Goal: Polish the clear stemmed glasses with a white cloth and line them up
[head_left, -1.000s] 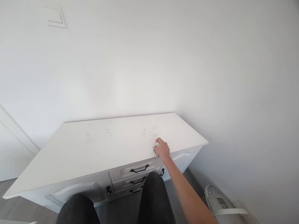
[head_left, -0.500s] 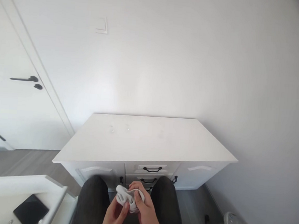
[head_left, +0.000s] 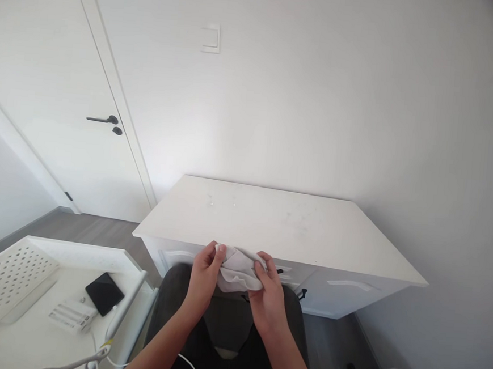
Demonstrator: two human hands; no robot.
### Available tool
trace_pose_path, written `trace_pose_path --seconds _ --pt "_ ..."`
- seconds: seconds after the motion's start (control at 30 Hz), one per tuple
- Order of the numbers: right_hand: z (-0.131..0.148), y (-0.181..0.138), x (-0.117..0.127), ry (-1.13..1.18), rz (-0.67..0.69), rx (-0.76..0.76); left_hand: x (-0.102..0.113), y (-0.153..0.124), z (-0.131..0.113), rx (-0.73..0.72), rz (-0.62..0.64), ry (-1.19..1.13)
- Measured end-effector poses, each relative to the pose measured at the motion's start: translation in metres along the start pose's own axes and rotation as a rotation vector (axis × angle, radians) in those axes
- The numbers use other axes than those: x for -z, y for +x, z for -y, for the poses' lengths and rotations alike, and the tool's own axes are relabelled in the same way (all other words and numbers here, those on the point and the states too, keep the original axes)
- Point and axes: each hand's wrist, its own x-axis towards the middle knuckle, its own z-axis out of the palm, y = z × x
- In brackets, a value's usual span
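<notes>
Pinching white cloth point(head_left: 238, 272) between left hand point(head_left: 204, 276), right hand point(head_left: 268, 300) (crumpled)

arms: bare to the elbow, no sleeves showing
left hand point(head_left: 203, 276): no rings or glove
right hand point(head_left: 269, 298): likewise ungloved
legs: dark charcoal trousers point(head_left: 227, 325)

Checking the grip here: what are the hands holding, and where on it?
A crumpled white cloth, pinched by its left edge in the left hand and its right edge in the right hand.
</notes>
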Motion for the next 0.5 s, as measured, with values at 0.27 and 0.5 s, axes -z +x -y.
trace_pose_path --seconds 0.27,0.5 --pt "0.015 0.008 -0.021 -0.032 0.152 0.067 0.015 0.011 -0.022 -0.097 0.089 0.0" --pt "0.009 0.007 -0.032 -0.409 0.384 -0.003 0.052 0.035 -0.051 -0.245 0.168 0.21"
